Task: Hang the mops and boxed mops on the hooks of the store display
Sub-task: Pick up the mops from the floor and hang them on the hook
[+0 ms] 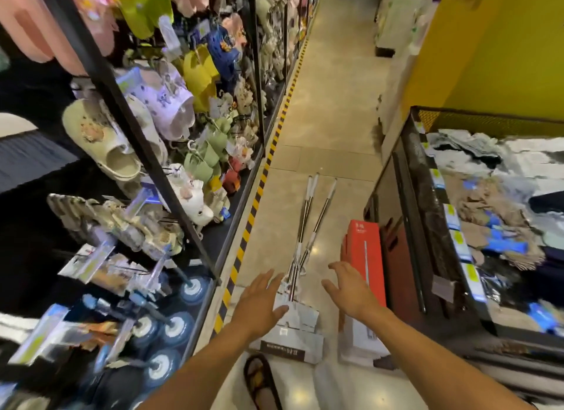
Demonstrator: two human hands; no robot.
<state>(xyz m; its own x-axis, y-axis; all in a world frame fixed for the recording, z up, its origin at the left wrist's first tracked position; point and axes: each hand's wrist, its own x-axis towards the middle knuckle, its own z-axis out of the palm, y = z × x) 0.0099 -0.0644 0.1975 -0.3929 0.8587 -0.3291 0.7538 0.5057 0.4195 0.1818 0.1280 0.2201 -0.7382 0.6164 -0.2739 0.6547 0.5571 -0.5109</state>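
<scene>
The mops [306, 208] are laid on the floor [320, 119], near its striped left edge. A red boxed mop [364, 257] is stood just beside them. The left hand [262, 299] and right hand [351, 287] are held open, with nothing gripped. The thin, shiny metal poles are probably stiff, light and slippery, and best gripped mid-pole.

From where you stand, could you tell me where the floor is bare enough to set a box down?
Bare: the floor beyond the mop handles, between the striped edging and the bin. Crowded: nearer you, white boxes and the red box.
</scene>
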